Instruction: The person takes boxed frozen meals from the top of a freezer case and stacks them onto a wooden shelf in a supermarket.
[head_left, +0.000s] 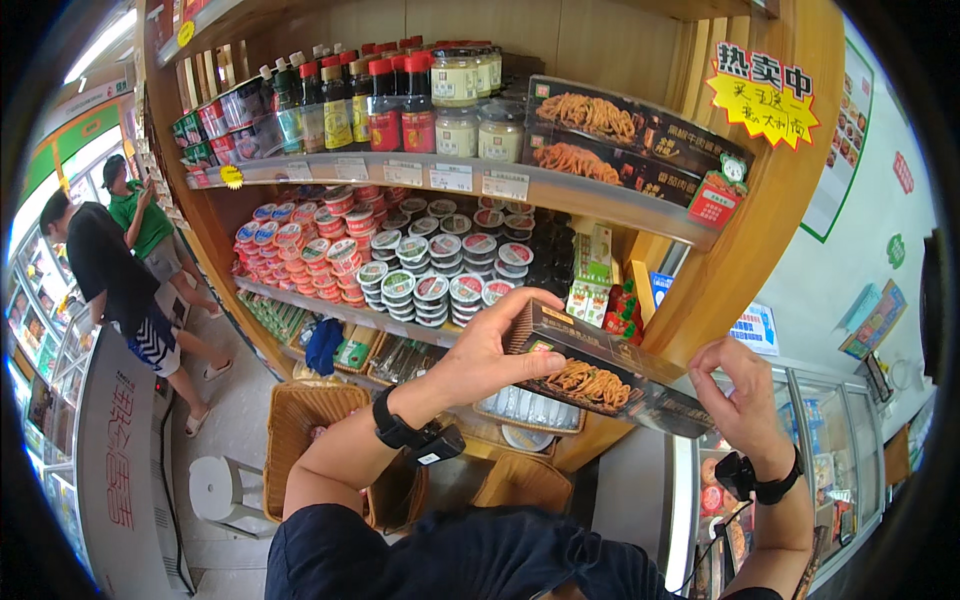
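Note:
My left hand (480, 364) grips one end of a long dark noodle box (592, 379), thumb on the front face and fingers behind. A picture of sauced noodles and printed writing cover that face. At the box's other end is my right hand (739, 390), its fingers curled in against the end edge; whether they pinch the cardboard is hard to tell. The box is tilted in front of a wooden shelf unit (780, 225). Similar noodle boxes (600, 124) lie stacked on the shelf above. Behind my left hand stand stacks of small round lidded tubs (431, 289).
Sauce bottles (382, 105) and glass jars (457, 135) line the upper shelf. Wicker baskets (300, 405) and a white stool (214, 487) stand low on the left. A glass-topped freezer (821, 442) is at the right. Two people (112, 255) stand in the left aisle.

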